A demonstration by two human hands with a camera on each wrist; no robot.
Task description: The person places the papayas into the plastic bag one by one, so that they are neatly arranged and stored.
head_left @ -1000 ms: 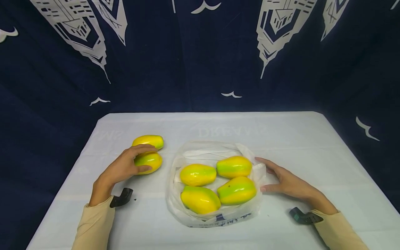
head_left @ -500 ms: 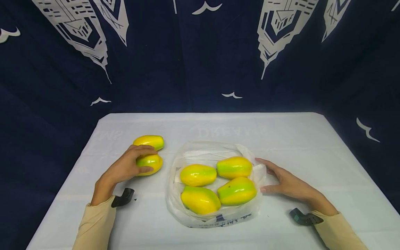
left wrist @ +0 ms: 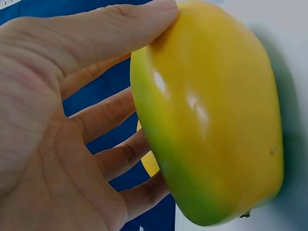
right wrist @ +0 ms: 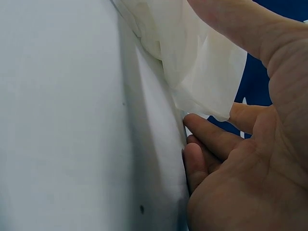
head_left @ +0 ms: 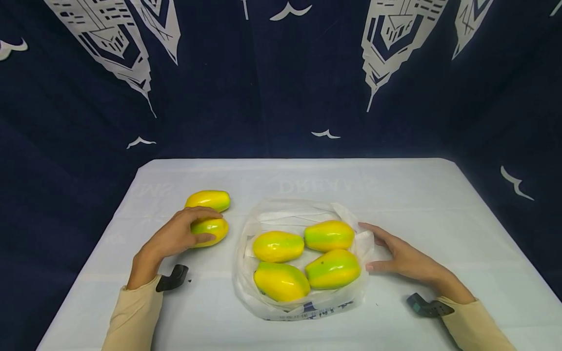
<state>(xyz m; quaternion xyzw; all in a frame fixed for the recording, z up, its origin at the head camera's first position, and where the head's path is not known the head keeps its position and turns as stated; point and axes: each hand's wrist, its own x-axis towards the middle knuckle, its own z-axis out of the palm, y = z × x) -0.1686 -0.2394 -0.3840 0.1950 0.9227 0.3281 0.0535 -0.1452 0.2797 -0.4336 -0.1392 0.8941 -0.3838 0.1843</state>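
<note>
My left hand [head_left: 177, 233] grips a yellow-green papaya [head_left: 211, 231] lying on the white table. In the left wrist view, the thumb [left wrist: 120, 29] lies along one side of this papaya [left wrist: 216, 115] and the fingers reach behind it. Just beyond is a second papaya [head_left: 208, 199], partly covered by the hand. A translucent white plastic bag [head_left: 248, 287] lies spread at the centre with several papayas [head_left: 283, 281] on it. At the bag's right edge, my right hand [head_left: 406, 256] rests with thumb and fingers apart. In the right wrist view, bag film [right wrist: 202, 77] hangs between thumb and fingers.
A white cloth [head_left: 421, 195] with faint lettering covers the table. Behind stands a dark blue curtain [head_left: 263, 87] with white building and bird prints. Each wrist carries a black device, such as the left wrist device [head_left: 172, 278].
My left hand has shifted slightly toward me, its fingers drawing off the farther papaya and onto the nearer one. The right hand and the bag stay in place.
</note>
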